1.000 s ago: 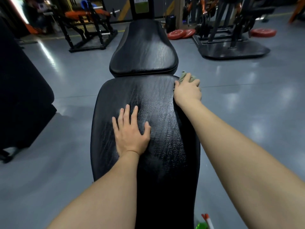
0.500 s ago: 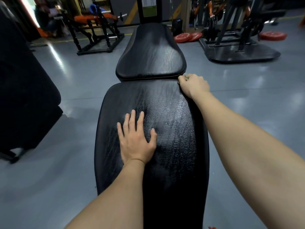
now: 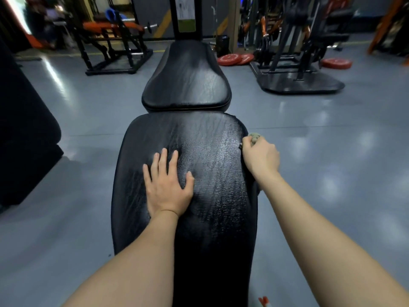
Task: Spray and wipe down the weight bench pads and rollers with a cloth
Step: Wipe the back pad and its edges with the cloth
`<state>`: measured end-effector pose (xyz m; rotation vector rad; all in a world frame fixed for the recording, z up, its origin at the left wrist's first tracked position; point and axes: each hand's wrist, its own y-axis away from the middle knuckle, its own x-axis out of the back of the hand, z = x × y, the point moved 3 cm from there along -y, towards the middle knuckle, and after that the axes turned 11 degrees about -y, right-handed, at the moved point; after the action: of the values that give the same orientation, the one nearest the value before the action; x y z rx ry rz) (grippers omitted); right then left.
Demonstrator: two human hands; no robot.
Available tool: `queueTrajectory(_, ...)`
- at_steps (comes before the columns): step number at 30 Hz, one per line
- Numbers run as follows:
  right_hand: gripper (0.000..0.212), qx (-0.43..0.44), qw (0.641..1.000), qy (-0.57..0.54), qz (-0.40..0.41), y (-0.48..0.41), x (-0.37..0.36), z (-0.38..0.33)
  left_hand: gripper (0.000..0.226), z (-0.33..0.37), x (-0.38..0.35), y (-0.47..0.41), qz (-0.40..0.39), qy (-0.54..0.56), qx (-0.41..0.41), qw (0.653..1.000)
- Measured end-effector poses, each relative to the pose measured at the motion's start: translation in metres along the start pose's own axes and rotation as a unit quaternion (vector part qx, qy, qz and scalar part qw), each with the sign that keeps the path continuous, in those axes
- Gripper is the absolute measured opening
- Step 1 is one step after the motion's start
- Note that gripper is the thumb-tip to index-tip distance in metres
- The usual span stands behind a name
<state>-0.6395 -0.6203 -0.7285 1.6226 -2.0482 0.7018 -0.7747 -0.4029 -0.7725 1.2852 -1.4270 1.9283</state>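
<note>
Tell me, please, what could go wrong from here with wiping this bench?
The left hand presses flat on the long pad, which looks glossy, perhaps wet; it might slip, and that patch could go unwiped. The right hand grips the cloth bunched small at the pad's right edge, so coverage may be patchy.

A gym: padded bench (image 3: 188, 85), red weight plates (image 3: 230, 59), black exercise racks (image 3: 110, 49).

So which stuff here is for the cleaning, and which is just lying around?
For the job: cloth gripped by the right hand; back pad under the flat left hand; seat pad beyond it.
Just lying about: red weight plates; orange-padded bench; black machine base.
</note>
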Motion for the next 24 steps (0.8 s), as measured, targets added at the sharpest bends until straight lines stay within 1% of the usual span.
queueTrajectory(2, 0.054, -0.016, 1.0, 0.015, -0.005, 0.009, 0.003, 0.008, 0.072, -0.001, 0.002, -0.001, 0.0, 0.003, 0.001, 1.0)
queueTrajectory(5, 0.051, -0.041, 0.999, 0.007, -0.013, 0.002, 0.002, 0.0, 0.072, -0.001, 0.002, 0.002, -0.005, 0.01, 0.001, 1.0)
queueTrajectory(7, 0.049, -0.063, 0.998, -0.021, -0.012, -0.013, -0.004, -0.016, 0.072, 0.0, 0.001, 0.003, 0.003, 0.013, 0.001, 1.0)
queueTrajectory(10, 0.048, -0.067, 0.997, -0.042, -0.006, -0.042, -0.013, -0.049, 0.071, -0.004, -0.001, 0.0, 0.02, 0.018, 0.002, 1.0)
queueTrajectory(12, 0.046, -0.062, 0.997, -0.042, -0.032, -0.058, -0.015, -0.072, 0.071, -0.002, -0.002, -0.001, 0.018, 0.026, -0.004, 0.999)
queueTrajectory(14, 0.047, -0.044, 0.995, -0.031, -0.081, -0.068, -0.024, -0.096, 0.071, 0.0, -0.002, 0.001, 0.02, 0.028, -0.001, 0.999)
queueTrajectory(16, 0.051, -0.019, 0.993, 0.008, -0.116, -0.076, -0.036, -0.116, 0.071, 0.0, -0.002, 0.0, 0.024, 0.028, -0.001, 0.999)
queueTrajectory(18, 0.054, 0.014, 0.993, 0.045, -0.106, -0.077, -0.042, -0.119, 0.072, 0.0, -0.003, -0.001, 0.02, 0.025, -0.001, 0.999)
queueTrajectory(20, 0.051, 0.063, 0.992, 0.063, -0.092, -0.071, -0.044, -0.11, 0.072, -0.002, -0.002, -0.001, 0.017, 0.016, 0.002, 1.0)
queueTrajectory(22, 0.047, 0.087, 0.991, 0.064, -0.078, -0.069, -0.039, -0.092, 0.073, 0.001, -0.003, -0.001, 0.015, 0.018, -0.002, 1.0)
queueTrajectory(24, 0.048, 0.099, 0.991, 0.065, -0.066, -0.066, -0.034, -0.082, 0.073, -0.001, -0.002, -0.001, 0.013, 0.013, -0.003, 1.0)
